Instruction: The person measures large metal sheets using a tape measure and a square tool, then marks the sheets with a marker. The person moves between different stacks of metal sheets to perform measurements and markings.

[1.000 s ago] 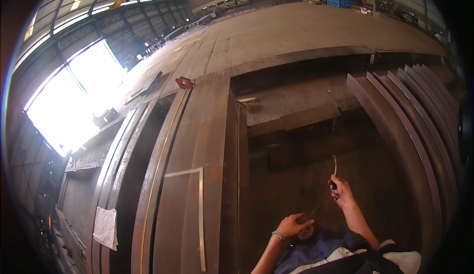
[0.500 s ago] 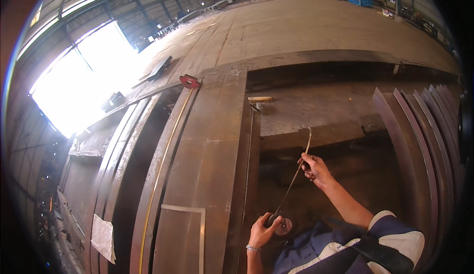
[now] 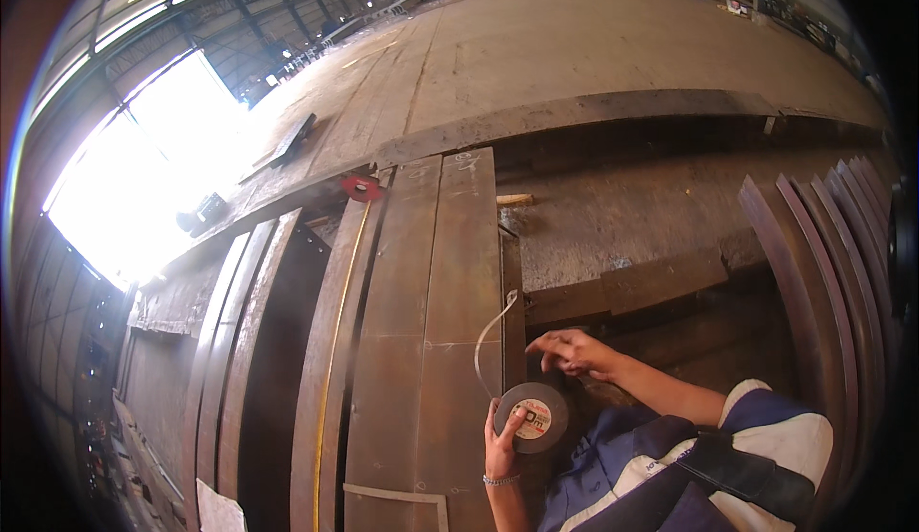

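My left hand (image 3: pixel 502 446) grips a round, dark tape measure (image 3: pixel 555 425) with a pale printed label, its thumb across the face. From the reel, a pale tape end (image 3: pixel 481 339) curves up and away, free of my fingers, over the edge of the steel beam (image 3: pixel 402 283). Just right of it is my right hand (image 3: pixel 578 354), with the index finger stretched toward the tape and the other fingers loosely bent; nothing shows in it. A yellow tape (image 3: pixel 337 340) runs along the beam to the left, up to a red magnetic square (image 3: pixel 361 188).
A flat metal square (image 3: pixel 397 496) lies on the near beam surface. A white sheet (image 3: pixel 220 508) hangs at lower left. Several upright steel plates (image 3: pixel 795 273) stand at right. A wood piece (image 3: pixel 515 200) lies beyond the beam. Gaps separate the beams.
My right hand has let go of the tape and moved left and down. The tape end now curls free, and the reel is turned face up. The view has shifted slightly.
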{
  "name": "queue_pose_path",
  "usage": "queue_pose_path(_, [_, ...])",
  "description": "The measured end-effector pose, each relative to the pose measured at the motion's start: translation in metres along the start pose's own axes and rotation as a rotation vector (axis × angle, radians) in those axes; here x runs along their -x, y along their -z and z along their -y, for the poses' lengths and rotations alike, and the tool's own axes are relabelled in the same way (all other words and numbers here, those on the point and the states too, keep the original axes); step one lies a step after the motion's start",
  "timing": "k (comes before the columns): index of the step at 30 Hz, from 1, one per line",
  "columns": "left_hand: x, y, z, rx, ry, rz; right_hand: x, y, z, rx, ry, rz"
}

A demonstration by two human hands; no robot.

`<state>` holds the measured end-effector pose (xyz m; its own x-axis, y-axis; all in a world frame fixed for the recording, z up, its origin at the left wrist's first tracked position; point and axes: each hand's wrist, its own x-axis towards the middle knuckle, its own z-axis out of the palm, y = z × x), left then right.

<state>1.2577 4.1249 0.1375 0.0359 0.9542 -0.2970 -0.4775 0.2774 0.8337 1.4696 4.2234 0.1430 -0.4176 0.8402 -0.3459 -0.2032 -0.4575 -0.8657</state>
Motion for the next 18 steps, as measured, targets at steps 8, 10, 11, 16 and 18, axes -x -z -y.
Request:
queue_pose_path(8, [-0.045,-0.011,-0.047,-0.300,0.001,0.068,-0.086,-0.033,0.038,0.123,-0.116,0.165])
queue_pose_path(10, [-0.064,-0.017,-0.059,-0.458,-0.021,0.081,-0.116,-0.028,0.056,0.367,-0.086,0.188])
queue_pose_path(11, [-0.073,-0.020,-0.065,-0.504,-0.010,0.048,-0.128,-0.029,0.060,0.391,-0.036,0.189])
queue_pose_path(16, [-0.134,-0.038,-0.102,-1.292,0.040,-0.173,-0.216,0.018,0.116,0.361,0.059,0.087])
queue_pose_path(18, [-0.151,-0.049,-0.108,-1.546,0.102,-0.285,-0.255,0.043,0.133,0.357,0.069,0.079])
